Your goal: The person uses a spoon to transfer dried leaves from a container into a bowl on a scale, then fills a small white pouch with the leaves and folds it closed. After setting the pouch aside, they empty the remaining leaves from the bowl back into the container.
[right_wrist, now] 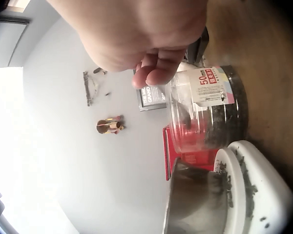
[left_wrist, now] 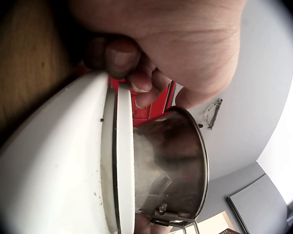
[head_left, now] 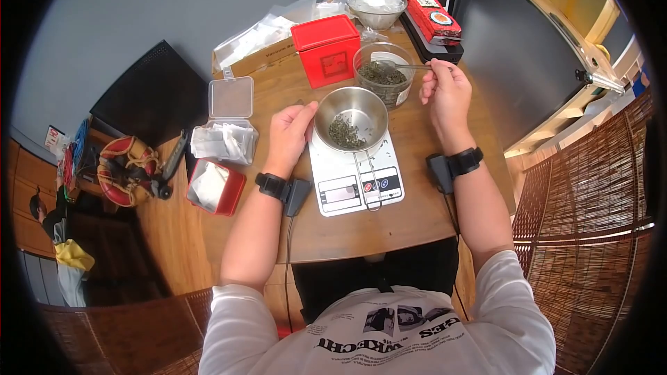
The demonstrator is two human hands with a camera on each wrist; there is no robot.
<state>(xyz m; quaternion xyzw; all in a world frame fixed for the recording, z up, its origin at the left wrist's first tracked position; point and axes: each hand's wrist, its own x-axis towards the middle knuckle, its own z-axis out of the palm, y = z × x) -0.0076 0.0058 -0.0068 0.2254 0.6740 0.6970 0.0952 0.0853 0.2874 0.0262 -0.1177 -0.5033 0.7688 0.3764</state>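
A steel pan [head_left: 375, 107] with a wire handle and dark dried leaves [head_left: 346, 130] inside stands on a white digital scale [head_left: 328, 167]. My left hand [head_left: 290, 130] rests beside the pan, thumb right at its rim [left_wrist: 205, 161] and fingers loosely bent near the scale's plate [left_wrist: 125, 161]. My right hand [head_left: 450, 94] pinches the handle of a metal spoon [head_left: 415, 67]. The spoon's far end reaches into a clear plastic jar [head_left: 404, 95], which holds more dried leaves [head_left: 379, 75]. In the right wrist view the jar [right_wrist: 185, 107] shows a printed label.
Behind the pan is a red lidded box [head_left: 325, 48]. To the left stand a clear case [head_left: 240, 132] of white packets and a small red container [head_left: 233, 194]. A bowl [head_left: 379, 19], red packages [head_left: 434, 21] and plastic bags [head_left: 267, 31] line the back. Leaf bits lie on the scale.
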